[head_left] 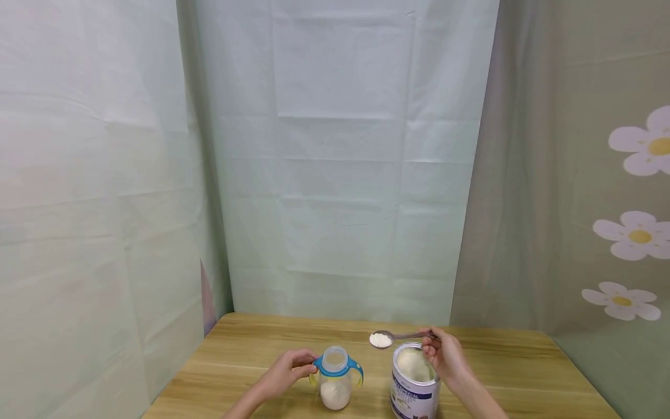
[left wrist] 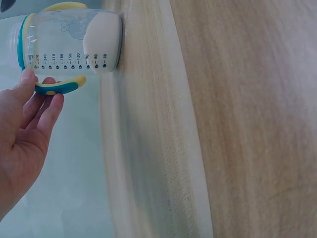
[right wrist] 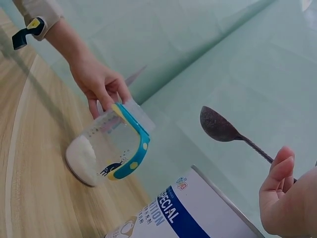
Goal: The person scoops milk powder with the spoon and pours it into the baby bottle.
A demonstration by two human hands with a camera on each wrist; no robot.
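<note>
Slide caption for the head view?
Left hand holds a clear, blue-handled plastic bottle; right hand, a grey spoon of white powder near an open, white cylindrical tin.

A wooden tabletop (head_left: 523, 372) with light brown grain and rounded far corners is used as the support surface. Two items are carried directly on it. A transparent bottle (head_left: 335, 381) is stood upright, with its base set on the wood; it is fitted with a blue collar (head_left: 335, 372) and two blue-and-yellow handles, and a graduated scale (left wrist: 67, 61) is printed on its wall. Its lower part is filled with white powder. To the right of the bottle, and apart from it, a white can (head_left: 413, 389) with a dark blue band is positioned, open at the top and partly filled with cream-coloured powder.
</note>
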